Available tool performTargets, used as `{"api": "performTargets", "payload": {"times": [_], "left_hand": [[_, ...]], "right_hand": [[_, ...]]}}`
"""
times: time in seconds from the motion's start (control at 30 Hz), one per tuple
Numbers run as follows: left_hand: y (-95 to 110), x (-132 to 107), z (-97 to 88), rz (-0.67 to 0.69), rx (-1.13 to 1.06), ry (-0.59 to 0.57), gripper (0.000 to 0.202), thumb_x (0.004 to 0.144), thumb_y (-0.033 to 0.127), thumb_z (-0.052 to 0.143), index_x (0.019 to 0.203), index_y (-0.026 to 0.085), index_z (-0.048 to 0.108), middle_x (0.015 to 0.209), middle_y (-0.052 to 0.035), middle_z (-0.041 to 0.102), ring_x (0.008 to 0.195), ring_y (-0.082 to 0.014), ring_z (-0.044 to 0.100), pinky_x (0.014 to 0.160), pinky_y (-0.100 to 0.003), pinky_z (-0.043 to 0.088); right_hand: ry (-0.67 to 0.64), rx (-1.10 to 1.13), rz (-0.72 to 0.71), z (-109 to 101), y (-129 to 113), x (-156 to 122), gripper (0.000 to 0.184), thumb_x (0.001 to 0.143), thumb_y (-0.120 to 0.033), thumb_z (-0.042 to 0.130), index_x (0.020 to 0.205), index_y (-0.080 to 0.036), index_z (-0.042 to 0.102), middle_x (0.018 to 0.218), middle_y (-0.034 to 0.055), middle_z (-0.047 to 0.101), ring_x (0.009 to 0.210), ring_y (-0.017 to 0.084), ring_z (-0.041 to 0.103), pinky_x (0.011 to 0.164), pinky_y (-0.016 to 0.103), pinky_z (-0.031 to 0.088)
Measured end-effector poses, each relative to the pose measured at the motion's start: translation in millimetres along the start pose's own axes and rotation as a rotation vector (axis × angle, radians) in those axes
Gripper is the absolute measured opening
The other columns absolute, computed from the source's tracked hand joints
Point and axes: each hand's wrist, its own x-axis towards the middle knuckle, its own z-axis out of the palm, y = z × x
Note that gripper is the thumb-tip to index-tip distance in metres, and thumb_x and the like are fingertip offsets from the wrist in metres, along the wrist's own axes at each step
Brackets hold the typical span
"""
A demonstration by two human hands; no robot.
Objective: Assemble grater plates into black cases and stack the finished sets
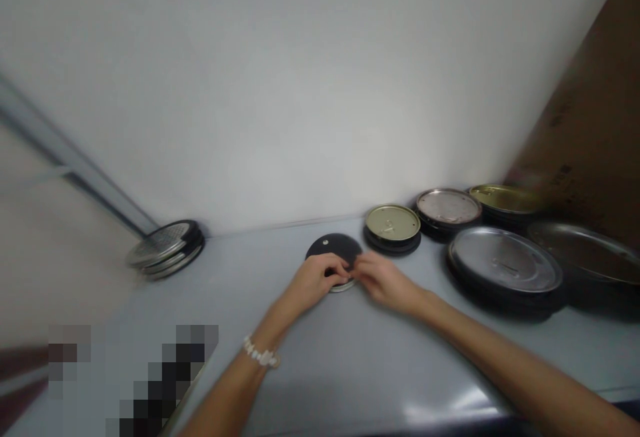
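Grey tabletop (310, 363) meets a pale wall (300, 90) across the frame. At centre, the left hand (319, 274) and right hand (384, 282) are close together, fingers bent over the near edge of a black disc (333, 245) lying flat; blur hides whether they pinch anything. Fine two-handed fingertip work at that edge appears to be the step in hand; the next move probably calls for keeping the disc steady while the fingers work. Just right of it stands a gold-topped stack (393, 223), then a silver-topped stack (505, 260) farther right; another stack (167, 250) sits at left.
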Motion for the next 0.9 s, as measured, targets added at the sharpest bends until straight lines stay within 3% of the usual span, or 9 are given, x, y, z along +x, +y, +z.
{"api": "performTargets", "payload": {"times": [0.43,0.9], "left_hand": [[1.4,2.3,0.9,0.02,0.055,0.019,0.01,0.081,0.016,0.065,0.077,0.018,0.075,0.1,-0.0062,0.075,0.095,-0.0199,0.068,0.09,-0.031,0.049],[3.9,8.4,-3.3,0.018,0.008,-0.096,0.015,0.091,0.024,0.055,0.09,0.016,0.067,0.092,-0.0043,0.071,0.085,-0.0166,0.063,0.079,-0.027,0.047]], "right_hand": [[-0.045,-0.029,-0.042,-7.9,4.7,5.6,0.024,0.092,-0.003,0.048,0.091,-0.017,0.067,0.087,0.0074,0.064,0.086,0.021,0.057,0.076,0.031,0.046],[-0.099,-0.057,-0.094,-15.4,10.0,11.3,0.022,0.094,-0.006,0.047,0.089,-0.017,0.066,0.087,0.0066,0.062,0.084,0.019,0.057,0.075,0.03,0.047]]}}
